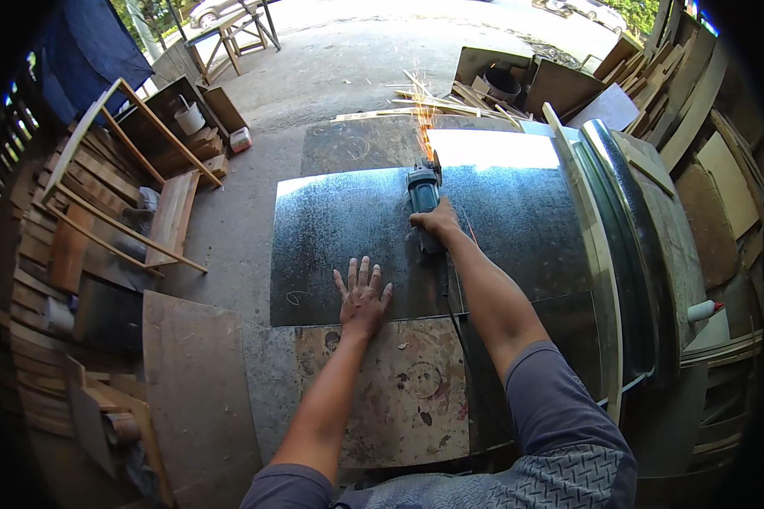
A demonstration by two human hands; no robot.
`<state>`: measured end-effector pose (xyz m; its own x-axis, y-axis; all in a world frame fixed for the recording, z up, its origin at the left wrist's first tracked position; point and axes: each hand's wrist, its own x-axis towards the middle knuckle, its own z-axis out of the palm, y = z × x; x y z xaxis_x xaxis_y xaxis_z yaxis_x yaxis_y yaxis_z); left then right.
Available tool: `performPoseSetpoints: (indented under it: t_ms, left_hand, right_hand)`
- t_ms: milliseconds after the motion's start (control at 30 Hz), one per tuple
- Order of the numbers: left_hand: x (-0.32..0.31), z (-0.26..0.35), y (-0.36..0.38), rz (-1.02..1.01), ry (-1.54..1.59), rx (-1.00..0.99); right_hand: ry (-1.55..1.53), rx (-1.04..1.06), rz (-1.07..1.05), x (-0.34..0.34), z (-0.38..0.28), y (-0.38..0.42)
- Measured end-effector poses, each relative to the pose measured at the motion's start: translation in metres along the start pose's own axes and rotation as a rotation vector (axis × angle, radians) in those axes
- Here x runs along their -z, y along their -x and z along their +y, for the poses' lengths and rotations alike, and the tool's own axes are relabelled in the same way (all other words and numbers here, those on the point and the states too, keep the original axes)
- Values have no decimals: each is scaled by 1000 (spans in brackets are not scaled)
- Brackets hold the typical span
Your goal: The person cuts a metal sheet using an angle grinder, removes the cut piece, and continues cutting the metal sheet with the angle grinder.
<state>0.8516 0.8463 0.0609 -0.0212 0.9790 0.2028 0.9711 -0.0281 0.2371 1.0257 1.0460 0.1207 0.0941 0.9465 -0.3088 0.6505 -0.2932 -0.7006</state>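
Observation:
My right hand [438, 220] grips the body of a teal angle grinder [423, 191] over the middle of a shiny metal sheet [339, 229]. Orange sparks [424, 123] spray away from the grinder's disc at the sheet's far edge. A thin cut line runs from the disc down the sheet, beside my right forearm. My left hand [363, 299] lies flat with fingers spread on the sheet's near left part. Beneath the sheet's near edge shows a stained wooden board [382, 394]. The grinder's dark cord [454, 322] trails back toward me.
A long wooden strip [598, 263] and a rolled sheet [624, 220] lie along the right. Scrap wood [467, 93] is piled at the far side. A wooden frame [136, 93] stands at left, near a white mug [188, 114]. A white bottle [703, 311] lies at far right.

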Motion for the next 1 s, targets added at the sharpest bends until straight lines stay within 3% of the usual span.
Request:
performPoseSetpoints:
  t_ms: [1000]
  left_hand:
    - [-1, -2, 2, 0, 15, -9]
  right_hand:
    - [-20, -9, 50, -10, 20, 33]
